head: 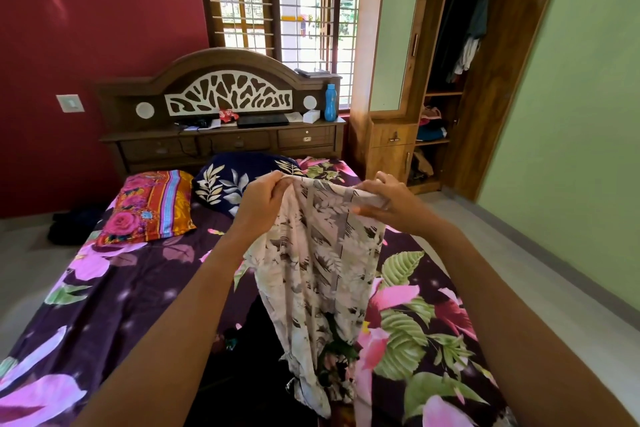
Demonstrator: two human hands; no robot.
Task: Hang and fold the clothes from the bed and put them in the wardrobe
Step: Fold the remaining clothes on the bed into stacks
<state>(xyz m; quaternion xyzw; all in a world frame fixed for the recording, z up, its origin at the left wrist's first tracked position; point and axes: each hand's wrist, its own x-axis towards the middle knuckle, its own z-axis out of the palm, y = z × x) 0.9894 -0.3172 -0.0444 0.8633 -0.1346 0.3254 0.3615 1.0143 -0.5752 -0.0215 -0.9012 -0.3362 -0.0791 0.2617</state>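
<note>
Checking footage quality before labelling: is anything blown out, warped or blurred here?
Head view: daylight through the window is blown out, so detail outside is lost. Head view: the wide-angle lens bows the wardrobe and the wall edges at right. Head view: the right hand pinching the printed garment looks slightly smeared at its fingertips.

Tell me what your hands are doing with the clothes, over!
Both hands up: left hand and right hand pinch the top edge of the leaf-print garment. It hangs over the bed, unfolded. Wardrobe open, nothing seen in the way.
</note>
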